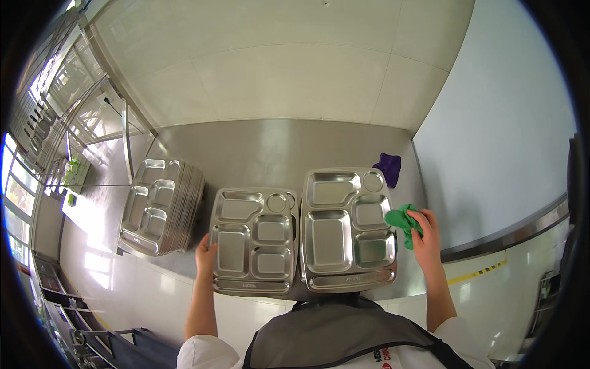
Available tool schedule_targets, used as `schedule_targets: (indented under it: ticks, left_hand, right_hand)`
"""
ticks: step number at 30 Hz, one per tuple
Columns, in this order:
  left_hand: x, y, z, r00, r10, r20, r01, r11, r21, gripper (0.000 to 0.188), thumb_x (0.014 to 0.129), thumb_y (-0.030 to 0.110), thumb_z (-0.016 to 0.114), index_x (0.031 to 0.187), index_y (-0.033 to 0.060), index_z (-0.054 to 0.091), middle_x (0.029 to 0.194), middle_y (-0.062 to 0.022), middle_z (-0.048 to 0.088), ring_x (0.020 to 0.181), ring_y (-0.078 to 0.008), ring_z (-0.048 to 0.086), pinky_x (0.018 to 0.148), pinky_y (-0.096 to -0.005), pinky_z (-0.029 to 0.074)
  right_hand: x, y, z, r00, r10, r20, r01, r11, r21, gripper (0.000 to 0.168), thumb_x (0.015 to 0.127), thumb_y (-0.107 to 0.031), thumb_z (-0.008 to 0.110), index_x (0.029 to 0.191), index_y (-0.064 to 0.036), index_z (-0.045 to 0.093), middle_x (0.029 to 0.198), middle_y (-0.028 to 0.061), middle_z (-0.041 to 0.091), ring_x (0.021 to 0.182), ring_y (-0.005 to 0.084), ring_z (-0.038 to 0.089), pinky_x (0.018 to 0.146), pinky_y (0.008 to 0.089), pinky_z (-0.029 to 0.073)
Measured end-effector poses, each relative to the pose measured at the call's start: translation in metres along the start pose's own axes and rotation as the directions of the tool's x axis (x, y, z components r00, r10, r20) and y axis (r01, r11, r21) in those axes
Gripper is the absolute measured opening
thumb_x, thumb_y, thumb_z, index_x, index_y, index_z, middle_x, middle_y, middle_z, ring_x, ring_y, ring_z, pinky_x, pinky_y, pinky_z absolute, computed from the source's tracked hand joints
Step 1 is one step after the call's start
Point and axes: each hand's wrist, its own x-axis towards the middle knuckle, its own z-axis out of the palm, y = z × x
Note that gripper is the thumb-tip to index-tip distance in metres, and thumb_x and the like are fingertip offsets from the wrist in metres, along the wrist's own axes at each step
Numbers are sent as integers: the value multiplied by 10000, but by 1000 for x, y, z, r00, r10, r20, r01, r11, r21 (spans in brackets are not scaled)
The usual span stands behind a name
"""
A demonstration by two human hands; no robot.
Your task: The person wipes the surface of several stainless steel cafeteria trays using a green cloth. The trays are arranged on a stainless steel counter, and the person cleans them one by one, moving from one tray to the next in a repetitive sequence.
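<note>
My left hand (206,256) grips the left edge of a stainless-steel compartment tray (251,219), which lies over at least one more tray showing at its right side. Bunched in my right hand (427,235) is a green cloth (405,222), close to the right edge of a second stack of compartment trays (349,207). That stack's top tray looks bare, with a greenish reflection in its lower right compartment. Farther left stands a tall stack of the same trays (182,212), their edges layered along its right side.
The steel table (258,152) meets a pale panelled wall (286,83) behind and a grey-blue panel (498,115) on the right. A purple cloth (390,169) lies behind the right stack. Ladles (39,124) hang from a rack at far left, near a planter (76,173).
</note>
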Motion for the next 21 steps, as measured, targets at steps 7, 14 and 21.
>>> schedule_targets:
  ticks: [7,14,21]
  left_hand:
    - [-28,73,96,895,431,114,-365,562,742,550,842,221,642,1313,2,457,1319,-242,462,1219,-423,419,1037,-505,331]
    - [-115,120,244,911,257,324,-310,943,122,577,927,69,474,1432,-62,230,1413,-305,353,1304,-443,368,1081,-452,320]
    - [-121,134,246,906,278,318,-343,924,169,567,908,-10,437,1435,-46,232,1352,-294,425,1235,-452,431,1031,-454,374]
  right_hand:
    - [90,-4,80,947,-314,66,320,942,-104,450,738,38,648,1157,-124,630,1190,123,507,1097,335,503,935,413,438]
    - [84,-35,236,887,-266,379,291,957,-10,325,795,-134,653,1110,-87,589,1081,115,553,1006,323,557,841,445,480]
    - [133,79,132,936,-324,136,346,915,-209,260,755,-34,619,1006,-101,634,1052,100,583,994,318,561,818,426,487]
